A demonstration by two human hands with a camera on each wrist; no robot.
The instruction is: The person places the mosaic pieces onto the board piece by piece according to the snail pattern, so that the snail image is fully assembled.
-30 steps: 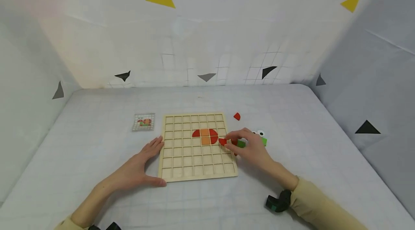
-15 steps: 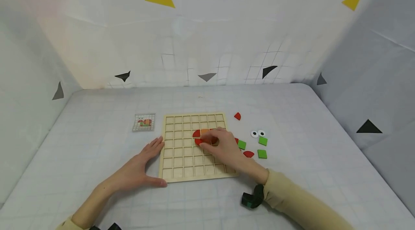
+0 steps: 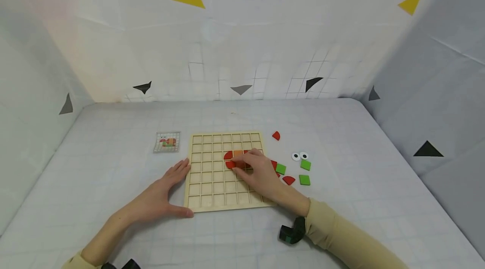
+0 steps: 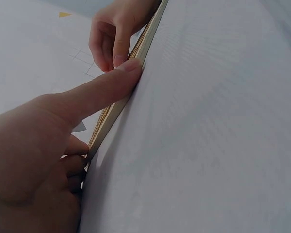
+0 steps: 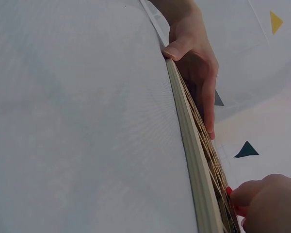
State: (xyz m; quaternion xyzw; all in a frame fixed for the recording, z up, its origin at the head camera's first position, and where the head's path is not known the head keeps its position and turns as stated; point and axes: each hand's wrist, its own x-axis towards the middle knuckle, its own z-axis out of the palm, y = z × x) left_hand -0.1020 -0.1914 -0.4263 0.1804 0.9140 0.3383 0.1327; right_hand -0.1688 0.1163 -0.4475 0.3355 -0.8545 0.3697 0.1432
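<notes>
Two bare hands are shown at a square pale wooden grid board (image 3: 208, 190) laid on a white cloth-covered counter (image 3: 223, 241). The board's left edge is braced by the left hand (image 3: 161, 195), its fingers spread wide and its thumb set at the near-left corner, presumably so that slipping is prevented. A flat red quarter-circle piece (image 3: 229, 165), located near the board's centre, is pinched narrowly by the fingers of the right hand (image 3: 260, 174), probably for exact alignment with a cell. Its rounded edge is directed toward the board's left and near edges; no long axis can be made out, the piece being partly covered. Just beyond it, a second red quarter-circle (image 3: 228, 155) is seated beside a flat orange piece (image 3: 237, 153). Left of the board, a small gridded picture card (image 3: 166, 142) is placed, presumably for easy viewing.
</notes>
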